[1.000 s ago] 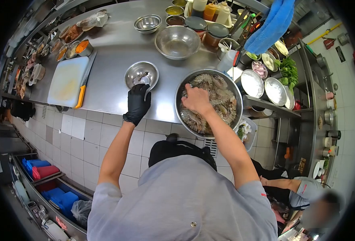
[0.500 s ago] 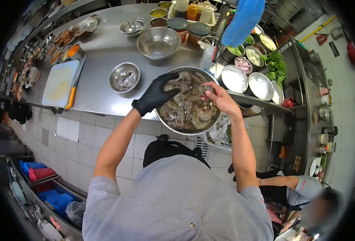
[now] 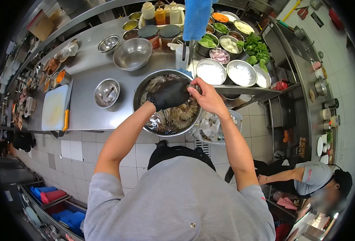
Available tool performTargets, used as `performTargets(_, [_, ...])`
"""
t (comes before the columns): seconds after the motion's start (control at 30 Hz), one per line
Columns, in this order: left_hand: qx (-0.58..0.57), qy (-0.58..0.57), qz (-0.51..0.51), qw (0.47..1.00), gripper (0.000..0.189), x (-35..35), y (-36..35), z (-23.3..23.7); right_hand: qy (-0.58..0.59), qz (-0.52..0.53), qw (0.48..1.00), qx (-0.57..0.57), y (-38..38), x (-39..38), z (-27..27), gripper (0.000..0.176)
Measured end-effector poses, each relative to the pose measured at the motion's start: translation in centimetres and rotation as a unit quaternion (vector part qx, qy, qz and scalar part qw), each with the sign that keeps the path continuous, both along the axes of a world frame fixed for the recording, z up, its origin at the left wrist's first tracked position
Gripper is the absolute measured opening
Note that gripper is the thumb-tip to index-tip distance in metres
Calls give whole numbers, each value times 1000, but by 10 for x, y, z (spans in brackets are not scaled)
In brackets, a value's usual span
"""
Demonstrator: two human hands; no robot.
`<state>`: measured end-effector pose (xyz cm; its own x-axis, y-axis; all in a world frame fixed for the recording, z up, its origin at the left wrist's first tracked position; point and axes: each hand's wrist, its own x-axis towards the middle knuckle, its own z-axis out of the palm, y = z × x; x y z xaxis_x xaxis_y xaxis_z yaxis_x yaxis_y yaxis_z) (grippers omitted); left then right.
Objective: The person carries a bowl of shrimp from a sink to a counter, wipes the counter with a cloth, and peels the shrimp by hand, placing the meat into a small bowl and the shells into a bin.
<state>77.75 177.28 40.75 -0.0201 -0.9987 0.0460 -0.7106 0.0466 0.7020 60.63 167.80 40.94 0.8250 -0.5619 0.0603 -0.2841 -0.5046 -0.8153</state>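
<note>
A large metal bowl [image 3: 137, 116] of raw shrimp [image 3: 164, 119] in liquid stands at the counter's front edge. My left hand [image 3: 170, 94], in a black glove, is closed over the bowl's upper right part, its fingers reaching my right hand. My bare right hand [image 3: 206, 96] is closed in a pinch at the bowl's right rim, thumb and forefinger on a small shrimp piece that is partly hidden by the glove. To the left, a small metal bowl [image 3: 98, 99] holds a few peeled shrimp [image 3: 110, 95].
A cutting board [image 3: 55, 108] with a yellow-handled knife [image 3: 66, 120] lies left. Ingredient bowls [image 3: 210, 72] stand at the upper right, below a hanging blue cloth [image 3: 197, 20]. A lined bin [image 3: 217, 127] sits right of the shrimp bowl. A co-worker [image 3: 314, 179] is at the lower right.
My left hand has moved from the bowl's left side rightward to meet my right hand, which has moved to the rim. The view has shifted, and the co-worker's head is turned differently.
</note>
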Motion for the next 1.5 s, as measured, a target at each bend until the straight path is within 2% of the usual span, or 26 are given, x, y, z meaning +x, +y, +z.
performTargets(0.17, [-53,68,62,994,44,-12,1,15,-120,-27,992,13,0,0,2,26])
performTargets(0.27, [-53,93,79,991,43,-18,5,25,-163,-19,980,109,-1,3,0,24])
performTargets(0.33, [-93,129,113,981,43,-20,2,11,-204,-13,962,183,-7,6,-8,24])
performTargets(0.4, [-96,200,123,967,43,-17,1,0,-259,-6,920,293,-8,10,-16,24])
performTargets(0.47, [-62,305,108,944,43,-15,2,1,-324,2,841,434,1,16,-12,25])
performTargets(0.57, [-54,289,100,951,41,-10,7,8,-317,6,849,423,4,18,-8,24])
performTargets(0.67, [-28,237,78,968,41,-5,11,19,-215,0,964,159,-3,16,-14,23])
performTargets(0.77, [-36,255,98,961,42,-8,11,18,-202,-26,975,88,3,16,-9,23])
performTargets(0.87, [-77,205,129,967,43,-13,11,18,-164,-34,982,82,8,13,7,23])
performTargets(0.97, [-128,145,126,973,41,-14,9,7,-208,19,960,185,-1,11,4,22])
performTargets(1.07, [-101,140,80,982,39,-13,9,11,-207,56,927,307,-10,3,2,22])
performTargets(1.1, [-85,160,66,981,39,-13,8,12,-199,47,923,326,-11,0,2,21])
performTargets(1.2, [-45,204,24,978,37,-14,4,11,-179,71,867,459,-11,-9,14,21])
performTargets(1.37, [13,226,-30,974,34,-18,2,18,-132,93,825,542,-24,-22,12,24])
performTargets(1.47, [-16,238,-66,969,33,-17,-2,9,-70,111,830,542,-32,-31,11,23])
performTargets(1.5, [-28,223,-58,973,33,-15,-2,7,-61,110,852,507,-31,-34,10,22])
